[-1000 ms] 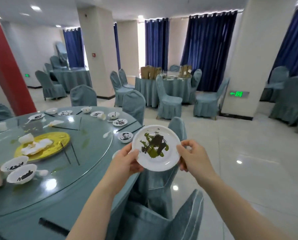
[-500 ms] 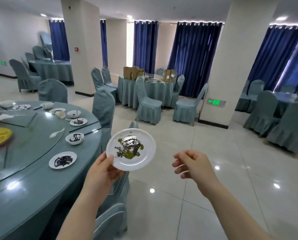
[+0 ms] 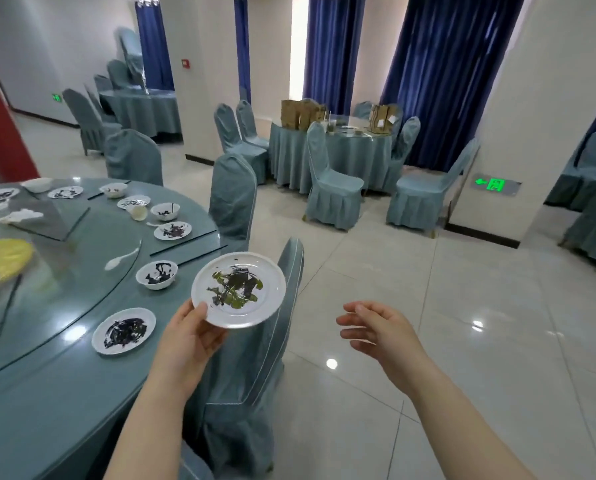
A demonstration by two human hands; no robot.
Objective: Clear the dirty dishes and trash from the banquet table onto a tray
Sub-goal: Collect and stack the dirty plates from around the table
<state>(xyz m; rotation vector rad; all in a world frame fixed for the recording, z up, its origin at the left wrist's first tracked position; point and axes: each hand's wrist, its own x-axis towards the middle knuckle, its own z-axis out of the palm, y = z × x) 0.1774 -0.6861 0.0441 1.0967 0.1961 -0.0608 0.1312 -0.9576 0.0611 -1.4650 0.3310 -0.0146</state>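
Scanning left to right: big round table fills the left side, blue-grey top with a glass turntable on it. Yellow platter sits on the turntable at the far left, cut by the frame edge. Two dark chopsticks lie just right of it, on the glass. White spoon lies near the turntable's right rim.

Along the table's far edge: several small white plates and bowls, all smeared dark. Along the near right edge: bowl with dark residue, then a flat smeared plate closer to the camera, both just outside the turntable rim. Another smeared plate sits farther back beside long chopsticks at the table edge.

Left hand grips a white dish by its near-left rim, thumb on top, fingers under. Dish is held in the air off the table's right edge, above a covered chair, tilted slightly toward the camera. Green and dark smears in its middle.

Right hand is empty, fingers loosely spread and curled, palm facing left, well apart from the dish, over bare floor tiles.

Background: second round table with brown paper bags and covered chairs, blue curtains, green exit sign on the right pillar. No tray in frame.
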